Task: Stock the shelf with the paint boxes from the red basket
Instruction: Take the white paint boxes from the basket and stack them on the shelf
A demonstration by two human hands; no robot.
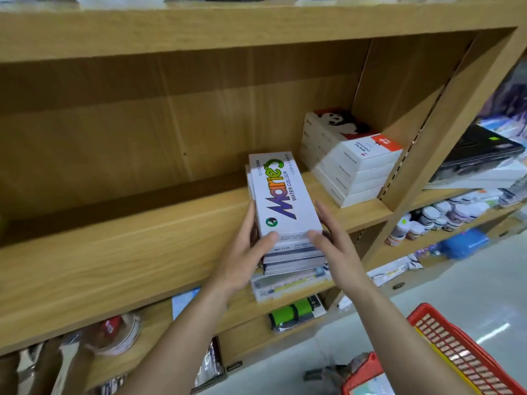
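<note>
A wooden shelf unit (142,252) fills most of the view, its middle board running from near left to far right, with an upright divider (445,138) on the right. On that board, far right against the divider, sits a stack of white water colour boxes (356,166), the top one printed with a panda and an orange-red corner. Just left of it, at the board's near edge, is a stack of Marie's water colour boxes (285,201), white with rainbow lettering, overhanging the edge slightly at the bottom.

The left hand (245,260) presses against the stack's left side, thumb laid on the near end of the top box and fingers along the side. The right hand (339,246) mirrors it on the right side, thumb on the top box's near corner, fingers stretched flat along the side. Both hands are half open, clasping the stack between them.

The red basket (456,346) shows at the near right corner, low over the pale floor. On the lower shelf beneath the stack lies a green and black packet (296,312). Right of the divider, small jars (433,220) crowd another shelf.
</note>
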